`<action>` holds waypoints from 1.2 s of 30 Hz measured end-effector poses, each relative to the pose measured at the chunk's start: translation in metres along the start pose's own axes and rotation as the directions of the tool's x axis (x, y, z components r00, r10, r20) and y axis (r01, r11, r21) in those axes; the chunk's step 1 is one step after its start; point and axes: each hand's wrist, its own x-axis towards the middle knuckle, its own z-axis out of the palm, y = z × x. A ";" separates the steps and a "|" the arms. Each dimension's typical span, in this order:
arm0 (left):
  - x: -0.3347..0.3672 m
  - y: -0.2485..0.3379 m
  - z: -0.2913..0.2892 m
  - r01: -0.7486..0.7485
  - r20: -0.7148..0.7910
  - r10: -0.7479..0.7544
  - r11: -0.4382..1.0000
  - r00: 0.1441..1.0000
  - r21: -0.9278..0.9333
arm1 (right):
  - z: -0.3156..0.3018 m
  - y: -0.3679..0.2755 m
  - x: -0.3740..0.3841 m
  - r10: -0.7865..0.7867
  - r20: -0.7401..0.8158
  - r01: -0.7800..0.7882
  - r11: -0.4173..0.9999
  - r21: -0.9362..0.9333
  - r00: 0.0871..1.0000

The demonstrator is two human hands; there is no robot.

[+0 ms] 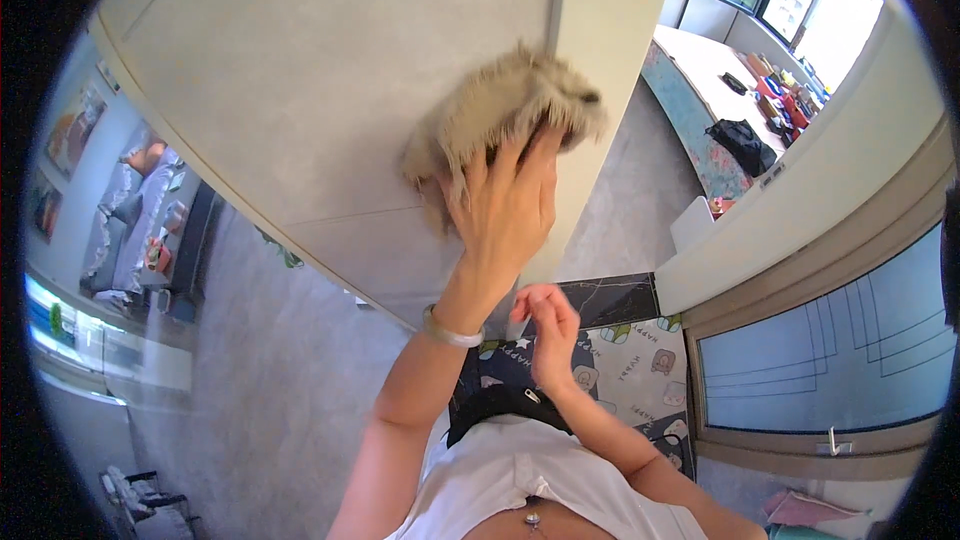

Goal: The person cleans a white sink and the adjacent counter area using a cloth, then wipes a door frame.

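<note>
The fingers [520, 155] of the left hand [505, 210] are spread out and pressed flat on a fluffy tan duster [500, 110]. The duster sits between the hand and a pale wall [300, 70]. It is close to the wall's right edge, where the wall turns a corner. Its shaggy hair sticks out past the fingertips on the top and on both sides. The hand pushes on it more than it grabs it, and I cannot tell if the thumb hooks around it. A thin silver bracelet [450, 332] sits on the left wrist.

The right hand [545, 325] is lower down, in front of the white shirt [520, 480]. Its fingers are curled loosely and hold nothing. It touches nothing.

Under the right hand a mat [640, 370] with little bear pictures lies on the grey floor [270, 360]. A dark shiny strip lies along the mat's top edge.

Far off at the top right is a long white table [705, 65]. A black bag [742, 143] lies by the near edge of the table. Small colourful things are piled along its far edge by the window; they are too small to tell apart.

On the left side there is a sofa [135, 220] with cushions on it.
</note>
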 end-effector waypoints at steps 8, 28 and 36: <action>-0.040 0.000 -0.001 0.092 0.189 -0.093 0.996 0.977 0.015 | 0.030 -0.119 0.050 -0.273 0.000 0.272 0.961 0.057 0.962; -0.055 -0.001 0.010 0.117 0.114 -0.114 0.993 0.987 -0.021 | 0.075 -0.164 0.096 -0.220 0.010 0.219 0.965 -0.142 0.975; -0.056 -0.002 0.014 0.121 0.105 -0.115 0.991 0.988 -0.049 | 0.083 -0.165 0.095 -0.263 -0.013 0.262 0.963 -0.057 0.965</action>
